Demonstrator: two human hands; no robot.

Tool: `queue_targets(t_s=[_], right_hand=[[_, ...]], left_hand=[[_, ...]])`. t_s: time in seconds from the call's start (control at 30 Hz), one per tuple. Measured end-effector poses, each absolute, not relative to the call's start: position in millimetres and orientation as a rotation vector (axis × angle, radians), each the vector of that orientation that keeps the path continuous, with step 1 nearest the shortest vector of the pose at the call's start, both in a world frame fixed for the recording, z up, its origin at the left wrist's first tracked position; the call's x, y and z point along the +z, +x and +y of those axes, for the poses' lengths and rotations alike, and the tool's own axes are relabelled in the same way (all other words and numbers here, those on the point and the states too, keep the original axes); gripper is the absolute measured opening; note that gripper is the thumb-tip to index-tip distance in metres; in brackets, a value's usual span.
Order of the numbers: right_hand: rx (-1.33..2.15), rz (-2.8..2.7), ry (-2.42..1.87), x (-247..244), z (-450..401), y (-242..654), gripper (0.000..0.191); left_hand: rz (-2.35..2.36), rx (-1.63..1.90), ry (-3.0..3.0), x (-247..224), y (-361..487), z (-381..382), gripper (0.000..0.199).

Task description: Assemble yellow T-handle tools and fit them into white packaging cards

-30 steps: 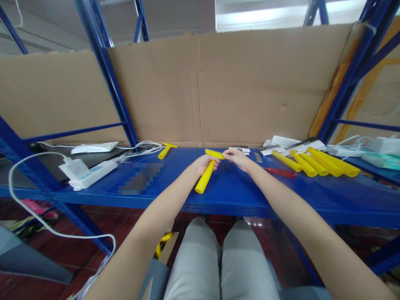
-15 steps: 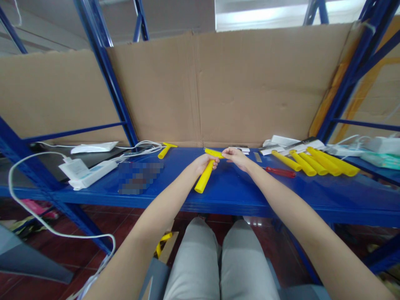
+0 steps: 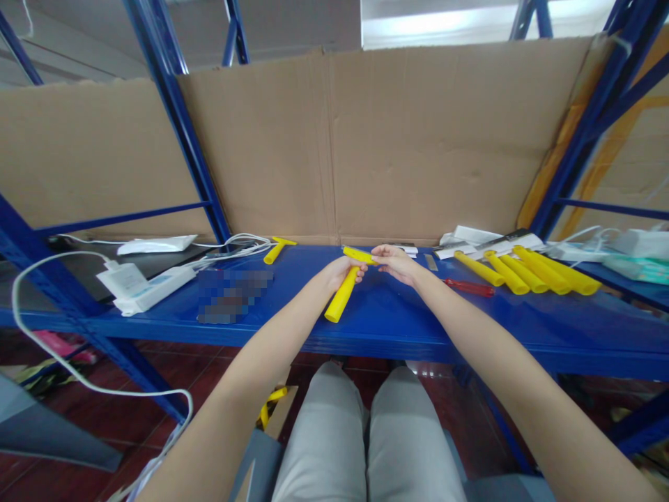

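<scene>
My left hand point(image 3: 345, 270) is closed around a yellow T-shaped tool point(image 3: 341, 301), which looks like a scraper, where its handle meets the head. The handle slants down toward the bench's front edge, and the crosswise head points up and away. My right hand point(image 3: 394, 263) pinches the right end of the head; whether a small part is between its fingertips I cannot make out. Right of my right hand lie a small flat metal piece point(image 3: 431, 262) and a red-handled screwdriver point(image 3: 470, 287). A second yellow T-shaped tool point(image 3: 279, 249) rests at the back left.
Several yellow tube handles point(image 3: 530, 272) lie in a row at right, beside white packets point(image 3: 470, 240). A white power strip point(image 3: 157, 289) with cables lies left, near a blurred-out object point(image 3: 235, 296). A cardboard sheet point(image 3: 418, 146) stands behind the blue bench point(image 3: 408, 324).
My hands keep nearly the same hold and place. The right fingers shift slightly at the head's end; the view moves a trifle.
</scene>
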State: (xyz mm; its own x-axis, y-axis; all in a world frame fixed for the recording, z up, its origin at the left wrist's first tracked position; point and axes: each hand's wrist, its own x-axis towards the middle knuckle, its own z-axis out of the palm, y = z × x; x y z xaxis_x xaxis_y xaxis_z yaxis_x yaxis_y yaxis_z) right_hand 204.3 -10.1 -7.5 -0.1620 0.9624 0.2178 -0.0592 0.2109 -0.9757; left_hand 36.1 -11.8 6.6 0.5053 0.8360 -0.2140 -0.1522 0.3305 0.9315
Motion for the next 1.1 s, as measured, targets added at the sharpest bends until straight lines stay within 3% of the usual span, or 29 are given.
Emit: queue_targets(t_s=[1.1], right_hand=[[1.182, -1.759, -0.881, -2, -9, 230, 0.026]], left_hand=[[0.845, 0.692, 1.087, 12, 41, -30, 0.022]])
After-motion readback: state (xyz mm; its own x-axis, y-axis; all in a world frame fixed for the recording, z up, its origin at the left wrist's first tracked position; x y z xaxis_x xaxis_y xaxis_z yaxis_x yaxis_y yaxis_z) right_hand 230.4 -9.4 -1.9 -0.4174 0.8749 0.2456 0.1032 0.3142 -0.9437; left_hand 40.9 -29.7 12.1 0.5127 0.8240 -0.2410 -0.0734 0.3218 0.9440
